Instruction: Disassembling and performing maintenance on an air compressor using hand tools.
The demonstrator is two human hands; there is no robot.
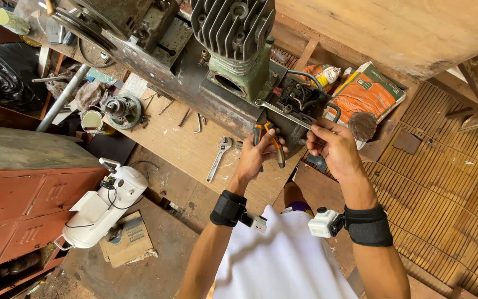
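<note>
My left hand [255, 158] grips a pair of pliers with orange and black handles [275, 143], held against the front edge of a dark machine base. My right hand [332, 145] holds the end of a long silver wrench [283, 113] that reaches up left to a black electrical box [300, 99] with loose wires. Above them stands a green compressor block with a grey finned cylinder head [233, 27]. Both wrists wear black straps with small cameras.
An adjustable wrench [218, 159] and small tools lie on the plywood board [178, 141]. A white machine [103, 207] and flat cardboard lie on the floor at left, beside a red metal cabinet [23, 194]. Orange bags [363, 91] rest under a wooden bench at right.
</note>
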